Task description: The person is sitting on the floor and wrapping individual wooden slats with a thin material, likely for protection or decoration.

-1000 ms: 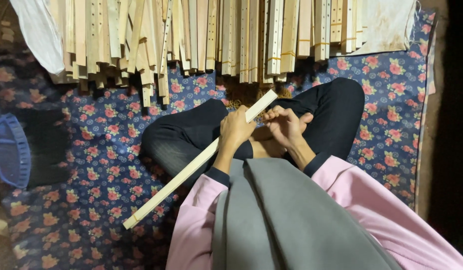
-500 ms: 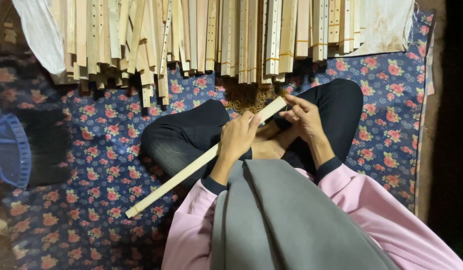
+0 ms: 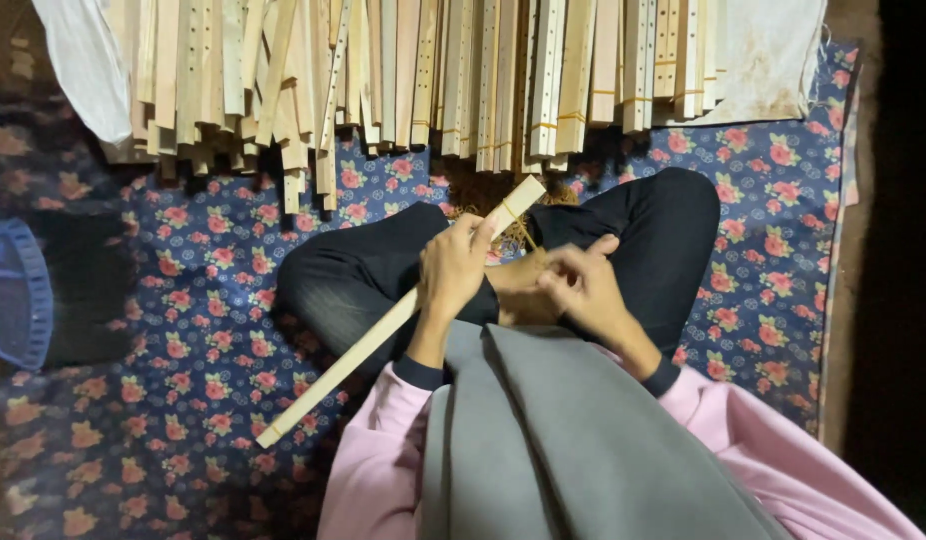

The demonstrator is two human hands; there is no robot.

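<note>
I sit cross-legged in black trousers on a floral mat (image 3: 213, 320). My left hand (image 3: 453, 268) grips a long pale wooden slat (image 3: 353, 350) near its upper part; the slat slants from the mat at lower left up over my lap to the upper right. My right hand (image 3: 578, 285) is just right of it above my lap, fingers curled together; whether it holds anything small is too hard to tell. Pink sleeves and a grey cloth fill the bottom of the view.
A big heap of similar wooden slats (image 3: 413, 70) lies across the far edge of the mat. White cloths (image 3: 83, 60) lie at the heap's ends. A blue-rimmed dark object (image 3: 18, 290) sits at the left. Darkness borders the right.
My right hand has come off the slat's upper end and drawn back toward my lap. The slat and my left hand have barely shifted.
</note>
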